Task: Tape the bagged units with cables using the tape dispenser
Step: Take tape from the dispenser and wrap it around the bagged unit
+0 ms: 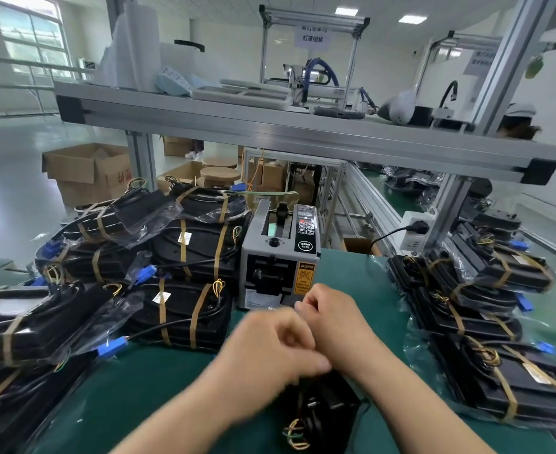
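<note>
A grey tape dispenser [280, 253] stands at the middle of the green mat. Just in front of its outlet, my right hand [332, 319] has its fingers curled and pinches one end of a pale tape strip [280, 309]. My left hand [270, 348], blurred by motion, is curled beside it and seems to hold the strip's other end. Under both hands lies a black bagged unit [322, 411] with a coiled cable and yellow-green wires, mostly hidden by my wrists.
Taped bagged units [178, 309] with blue connectors are piled to the left, and more taped units [506, 381] are stacked to the right. An aluminium shelf frame [303, 132] runs overhead. A power strip [414, 231] sits behind the dispenser. Cardboard boxes [86, 172] stand on the floor.
</note>
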A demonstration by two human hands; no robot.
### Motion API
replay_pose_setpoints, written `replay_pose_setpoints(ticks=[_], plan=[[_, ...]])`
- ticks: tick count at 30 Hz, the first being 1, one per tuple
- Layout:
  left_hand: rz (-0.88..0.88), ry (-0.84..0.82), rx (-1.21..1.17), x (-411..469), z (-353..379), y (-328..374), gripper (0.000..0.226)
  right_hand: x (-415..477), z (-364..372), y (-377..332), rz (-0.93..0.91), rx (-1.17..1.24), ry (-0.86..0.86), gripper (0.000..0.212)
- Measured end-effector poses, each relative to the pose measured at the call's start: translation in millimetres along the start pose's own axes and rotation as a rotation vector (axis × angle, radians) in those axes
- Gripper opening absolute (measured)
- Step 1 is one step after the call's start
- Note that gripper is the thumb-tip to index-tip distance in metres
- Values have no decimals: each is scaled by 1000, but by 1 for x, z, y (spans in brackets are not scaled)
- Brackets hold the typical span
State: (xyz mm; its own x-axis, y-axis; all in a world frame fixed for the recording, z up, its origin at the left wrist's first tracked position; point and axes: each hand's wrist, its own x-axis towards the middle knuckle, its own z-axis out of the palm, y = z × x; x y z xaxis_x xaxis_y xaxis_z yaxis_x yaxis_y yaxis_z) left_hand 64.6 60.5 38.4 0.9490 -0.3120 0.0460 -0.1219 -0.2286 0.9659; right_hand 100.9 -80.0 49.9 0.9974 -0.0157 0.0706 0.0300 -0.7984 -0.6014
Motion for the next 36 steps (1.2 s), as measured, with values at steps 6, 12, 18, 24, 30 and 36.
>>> replay_pose_setpoints(ticks=[6,12,18,24,30,36], plan=[[-488,382,-647,89,-38,-3,16,1,2,9,31,64,47,23],[-660,355,-776,119,-30,-14,27,-1,1,12,30,111,58,22],[-652,449,-766,119,-27,-17,22,-3,1,12,17,142,48,23],[-674,475,-784,133,-21,-16,20,-1,-1,15,31,140,69,25],[-508,618,-804,128,-12,-24,14,-1,-3,18,66,192,67,25],[-180,50,-255,63,-34,-10,30,0,-2,18,84,283,25,27]])
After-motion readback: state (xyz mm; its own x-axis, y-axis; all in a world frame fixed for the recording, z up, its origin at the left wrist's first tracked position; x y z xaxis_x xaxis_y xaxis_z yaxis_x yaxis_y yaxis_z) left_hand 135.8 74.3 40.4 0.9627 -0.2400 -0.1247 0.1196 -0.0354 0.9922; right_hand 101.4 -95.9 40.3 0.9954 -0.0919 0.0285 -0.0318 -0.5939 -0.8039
